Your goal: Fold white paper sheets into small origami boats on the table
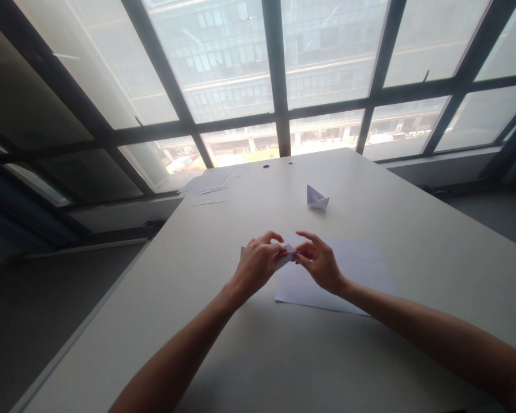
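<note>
A small piece of folded paper (285,260) is held between both hands above the table. My left hand (261,258) is closed on it from the left, its fingers covering much of it. Thumb and fingers of my right hand (320,261) pinch its right tip. Beneath my right hand and forearm lies a flat sheet of white paper (356,269). Farther back on the table stands a folded paper boat (317,198), apart from both hands.
The long white table (258,355) stretches toward large framed windows (327,51). Loose paper sheets (208,186) lie overlapping near its far left edge. A dark round hole (265,166) is at the far end. Dark curtains hang at both sides.
</note>
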### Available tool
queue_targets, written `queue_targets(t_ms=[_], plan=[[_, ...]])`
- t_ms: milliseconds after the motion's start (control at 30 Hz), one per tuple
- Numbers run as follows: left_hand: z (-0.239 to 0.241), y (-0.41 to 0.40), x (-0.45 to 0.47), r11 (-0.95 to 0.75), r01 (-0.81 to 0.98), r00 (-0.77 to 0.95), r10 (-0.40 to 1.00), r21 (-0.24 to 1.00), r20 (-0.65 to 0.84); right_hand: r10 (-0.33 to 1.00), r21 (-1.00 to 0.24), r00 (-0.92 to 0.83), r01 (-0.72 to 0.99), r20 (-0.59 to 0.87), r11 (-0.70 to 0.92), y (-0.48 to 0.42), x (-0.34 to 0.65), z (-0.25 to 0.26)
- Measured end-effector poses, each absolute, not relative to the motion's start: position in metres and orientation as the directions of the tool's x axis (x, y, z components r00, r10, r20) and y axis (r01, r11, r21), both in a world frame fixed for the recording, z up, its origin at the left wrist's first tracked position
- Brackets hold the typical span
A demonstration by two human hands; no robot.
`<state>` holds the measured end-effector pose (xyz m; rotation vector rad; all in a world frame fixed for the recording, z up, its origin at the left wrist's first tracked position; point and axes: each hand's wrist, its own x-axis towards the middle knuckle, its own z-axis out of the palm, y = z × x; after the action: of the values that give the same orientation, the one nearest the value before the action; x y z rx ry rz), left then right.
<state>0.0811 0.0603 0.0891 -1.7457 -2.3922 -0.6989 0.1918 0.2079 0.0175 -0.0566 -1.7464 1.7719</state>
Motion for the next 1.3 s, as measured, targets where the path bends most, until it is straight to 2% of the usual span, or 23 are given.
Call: queue_targets(t_ms=[133,300,467,633,767,867,967,1033,1133,1300], plan=[[0.091,0.061,0.082,0.310,0.852,-0.461,0.826,0.421,0.325,0.500,-0.900,-0.756,-0.414,0.423,0.136,0.209,0.193,0.019],[0.101,0.056,0.077,0.323,0.863,-0.421,0.885,0.389,0.200,0.486,-0.886,-0.743,-0.417,0.460,0.202,0.206,0.195,0.019],[0.102,0.056,0.073,0.304,0.689,-0.492,0.863,0.658,0.116,0.489,-0.925,-0.803,-0.379,0.341,0.022,0.207,0.192,0.020],[0.097,0.059,0.074,0.292,0.521,-0.504,0.863,0.802,0.014,0.434,-0.963,-0.869,-0.269,0.236,-0.016,0.211,0.189,0.020],[0.100,0.057,0.069,0.301,0.386,-0.411,0.902,0.872,-0.130,0.403,-0.974,-0.902,-0.208,0.156,-0.087,0.215,0.191,0.024],[0.097,0.058,0.065,0.316,0.105,-0.235,0.929,0.943,-0.285,0.277,-0.978,-0.955,-0.154,0.110,-0.143,0.221,0.192,0.028],[0.084,0.063,0.064,0.343,-0.181,-0.139,0.919,0.922,-0.369,0.198,-0.986,-0.974,-0.129,0.106,-0.107,0.227,0.192,0.031],[0.072,0.067,0.065,0.352,-0.264,-0.142,0.907,0.898,-0.397,0.196,-0.993,-0.976,-0.111,0.099,-0.051,0.230,0.191,0.031],[0.059,0.070,0.065,0.350,-0.299,-0.167,0.896,0.888,-0.410,0.237,-0.996,-0.967,-0.092,0.090,0.003,0.231,0.190,0.028],[0.048,0.070,0.064,0.325,-0.213,-0.303,0.875,0.921,-0.378,0.311,-0.993,-0.944,-0.120,0.110,-0.013,0.227,0.188,0.020]])
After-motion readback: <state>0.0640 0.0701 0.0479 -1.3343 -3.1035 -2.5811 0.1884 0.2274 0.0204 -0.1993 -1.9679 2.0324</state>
